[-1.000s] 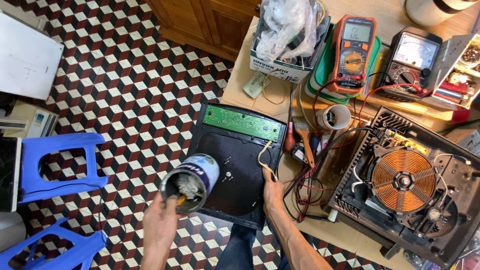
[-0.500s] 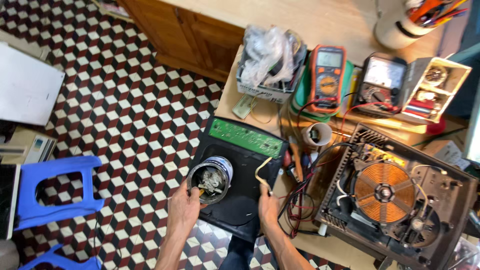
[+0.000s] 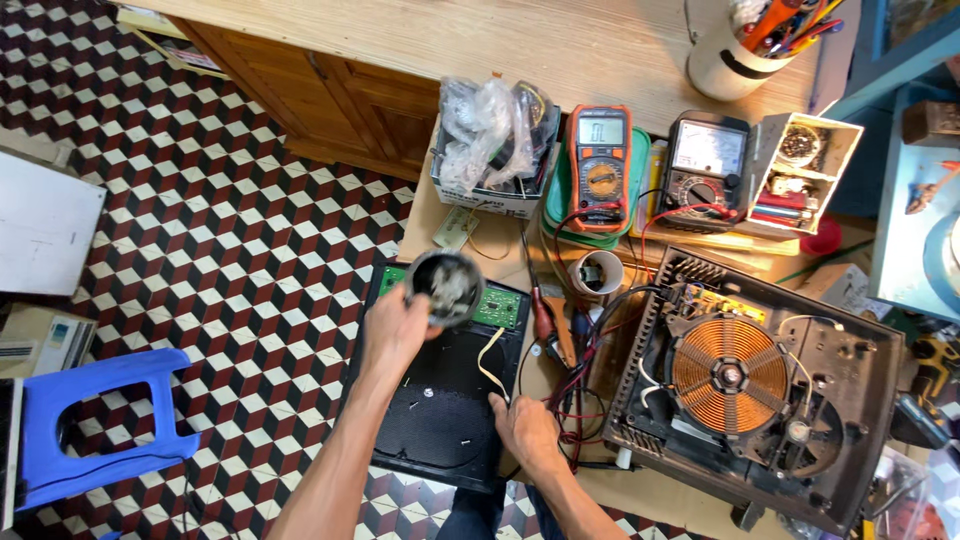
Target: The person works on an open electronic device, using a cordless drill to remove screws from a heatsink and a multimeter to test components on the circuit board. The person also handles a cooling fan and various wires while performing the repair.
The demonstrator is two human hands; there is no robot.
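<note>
Lifted higher since earlier, round container is gripped by left hand; right hand is pressed flat, fingers open, on black panel, which should be kept steady

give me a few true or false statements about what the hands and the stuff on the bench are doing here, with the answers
1. The left hand holds a small round container above the black panel. True.
2. The right hand holds the orange multimeter. False: it rests on the right edge of the black panel, and the orange multimeter lies untouched further back on the bench.
3. The opened appliance on the right shows a copper coil. True.
4. The blue stool stands on the bench. False: the blue stool is on the tiled floor at the left.
5. A green circuit board sits at the far end of the black panel. True.
</note>
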